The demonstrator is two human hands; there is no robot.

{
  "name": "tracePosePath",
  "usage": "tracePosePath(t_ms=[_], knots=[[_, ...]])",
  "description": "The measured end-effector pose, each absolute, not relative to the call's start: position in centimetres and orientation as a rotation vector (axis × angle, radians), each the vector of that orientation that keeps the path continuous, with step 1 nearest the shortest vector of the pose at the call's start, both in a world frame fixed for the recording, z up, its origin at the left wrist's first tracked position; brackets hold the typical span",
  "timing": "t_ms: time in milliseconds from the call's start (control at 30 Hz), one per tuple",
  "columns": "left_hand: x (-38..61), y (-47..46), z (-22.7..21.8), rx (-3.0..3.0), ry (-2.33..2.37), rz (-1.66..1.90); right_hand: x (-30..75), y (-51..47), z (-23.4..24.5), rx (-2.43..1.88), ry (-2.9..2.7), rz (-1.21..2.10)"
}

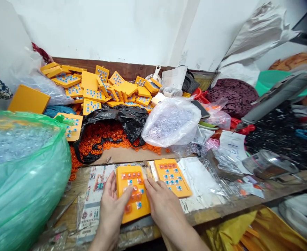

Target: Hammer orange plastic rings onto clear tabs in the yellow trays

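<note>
A yellow-orange plastic game board (122, 212) lies near the table's front edge, tilted a little. It carries small blue-and-clear pieces, and translucent orange rings (131, 175) sit over several of them. My left hand (111, 202) grips its left side, with the thumb pressed on the face by the rings. At its right edge is my right hand (163, 202), fingers close together and bent onto the board; their tips are partly hidden. Just right of that lies a second such board (173, 177), with orange rings along its top row.
Behind stand a black bag (132, 120) spilling orange rings (114, 137) and a white bag of clear pieces (166, 122). A green bag (38, 195) fills the left. More boards (90, 82) are piled by the wall. A grey tool (276, 94) hangs at right.
</note>
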State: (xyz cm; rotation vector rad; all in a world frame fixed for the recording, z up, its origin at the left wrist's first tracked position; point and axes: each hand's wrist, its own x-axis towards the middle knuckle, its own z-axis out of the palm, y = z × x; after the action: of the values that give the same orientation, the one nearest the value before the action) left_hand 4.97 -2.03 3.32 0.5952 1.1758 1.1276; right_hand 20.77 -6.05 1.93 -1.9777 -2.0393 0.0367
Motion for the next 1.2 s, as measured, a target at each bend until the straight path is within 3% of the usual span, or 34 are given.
tracePosePath(t_ms=[200, 400, 567, 800, 1100, 1200], knots=[[2.3, -2.8, 4.0, 0.249, 1.054, 0.91, 33.3, -3.3, 3.8, -2.319, -1.693, -0.308], [2.7, -3.7, 4.7, 0.15, 0.863, 0.879, 37.5, -1.2, 2.1, -2.252, -1.836, -0.164], [3.3, -4.1, 4.7, 0.089, 0.839, 0.957, 32.9, -3.4, 4.0, -2.028, -1.655, -0.092], [4.2, -4.4, 3.8, 0.129, 0.757, 1.001, 18.2, -6.4, 5.8, -1.444, -1.435, 0.366], [4.0, -5.3, 4.6, 0.339, 0.735, 1.064, 15.8, -6.1, 4.2, -1.461, -1.412, 0.237], [4.2, -5.2, 4.6, 0.399, 0.804, 1.11, 15.6, -5.8, 4.0, -1.482, -1.131, 0.573]])
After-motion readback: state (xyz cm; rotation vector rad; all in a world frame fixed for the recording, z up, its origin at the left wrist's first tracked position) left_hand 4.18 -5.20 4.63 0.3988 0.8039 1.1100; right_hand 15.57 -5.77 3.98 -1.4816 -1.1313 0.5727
